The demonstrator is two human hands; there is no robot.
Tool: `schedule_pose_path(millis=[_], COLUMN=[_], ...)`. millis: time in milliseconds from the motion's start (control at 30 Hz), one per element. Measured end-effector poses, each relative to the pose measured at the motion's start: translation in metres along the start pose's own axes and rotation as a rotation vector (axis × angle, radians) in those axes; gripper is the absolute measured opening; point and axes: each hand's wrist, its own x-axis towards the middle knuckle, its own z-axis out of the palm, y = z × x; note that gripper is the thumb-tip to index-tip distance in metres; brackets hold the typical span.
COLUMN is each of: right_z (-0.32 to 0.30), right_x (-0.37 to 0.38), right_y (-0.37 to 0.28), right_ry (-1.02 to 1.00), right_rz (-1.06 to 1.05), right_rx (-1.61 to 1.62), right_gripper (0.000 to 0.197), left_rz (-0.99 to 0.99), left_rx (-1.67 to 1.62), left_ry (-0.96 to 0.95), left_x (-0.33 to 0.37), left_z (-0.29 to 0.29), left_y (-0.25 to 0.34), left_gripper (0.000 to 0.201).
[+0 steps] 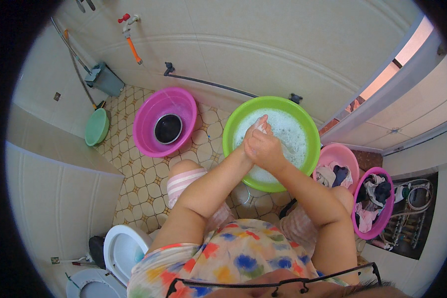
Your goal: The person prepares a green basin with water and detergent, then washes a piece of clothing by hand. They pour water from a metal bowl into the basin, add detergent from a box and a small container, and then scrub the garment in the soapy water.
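A lime-green basin (313, 164) full of foamy, sudsy water (293, 128) stands on the floor in front of me. Over its left half, my left hand (255, 133) and my right hand (267, 150) are clasped together. The right hand's fingers close against the left hand. A bit of white shows between them, either foam or a small piece of cloth; I cannot tell which. Most of the left fingers are hidden.
To the left, a magenta basin (140, 130) holds a dark round pan-like thing (168, 129). On the right stand a pink basin (350, 154) and a magenta basin (388, 211) of clothes. Beyond are a red-handled tap (129, 20), a grey bin (107, 79) and a toilet (115, 248).
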Motion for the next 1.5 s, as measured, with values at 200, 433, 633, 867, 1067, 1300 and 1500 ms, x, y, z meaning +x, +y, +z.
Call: schedule_pose_path(millis=[200,433,633,867,1067,1300,1500], right_z=[-0.008,-0.010,-0.005,-0.018,-0.012,-0.010,-0.050], right_x=[0.004,0.000,0.000,0.006,0.005,-0.011,-0.020], right_y=[0.043,-0.022,0.047,-0.022,0.036,0.081,0.077], right_ry=[0.130,0.027,0.066,-0.004,-0.005,-0.233,-0.400], right_rz=[0.413,-0.002,0.346,-0.051,0.316,0.831,0.609], right_rx=[0.261,0.184,0.229,0.045,0.151,0.651,1.098], right_gripper=[0.012,0.015,0.016,0.009,0.019,0.029,0.039], left_rz=[-0.010,0.050,-0.006,0.040,-0.019,-0.121,0.122], left_rx=[0.133,0.426,0.066,-0.156,0.114,0.076,0.243], left_ry=[0.665,0.065,0.705,-0.122,0.616,0.560,0.583], left_x=[0.011,0.001,0.012,-0.005,0.002,-0.001,-0.017], left_z=[0.118,-0.018,0.124,-0.008,0.094,0.113,0.104], left_y=[-0.023,-0.001,-0.025,-0.010,-0.017,0.021,0.044], left_gripper=[0.023,0.026,0.026,0.027,0.031,0.044,0.029])
